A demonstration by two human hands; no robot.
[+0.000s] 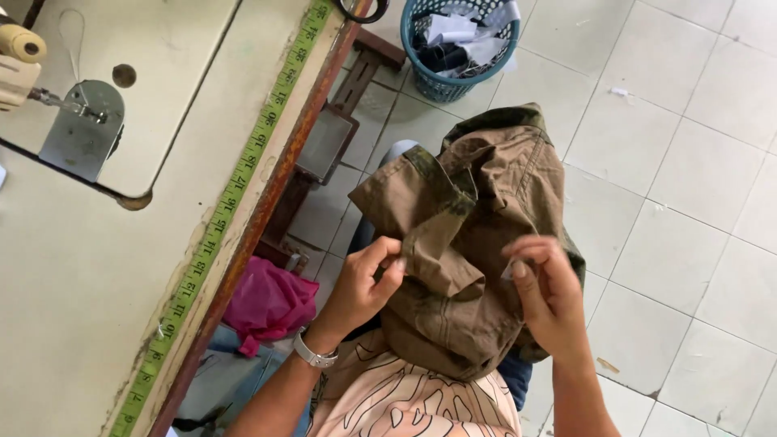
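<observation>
- Two hands work one garment on our lap: the left hand pinches a strap-like flap of the brown cloth between thumb and fingers, closed on it.
- Our right hand has its fingers curled together at the cloth's right side, pinching something small and pale; we cannot tell what it is.
- To handle it well, we judge the left pinch should stay close to the flap's seam, keeping the cloth taut between both hands so the folds don't hide the spot.
- Edges: the worktop rim with its green tape measure runs just left of our left wrist, so that elbow has little room.
- Open room lies rightward over the tiled floor; a pink cloth sits below the worktop, a blue basket well ahead.
</observation>
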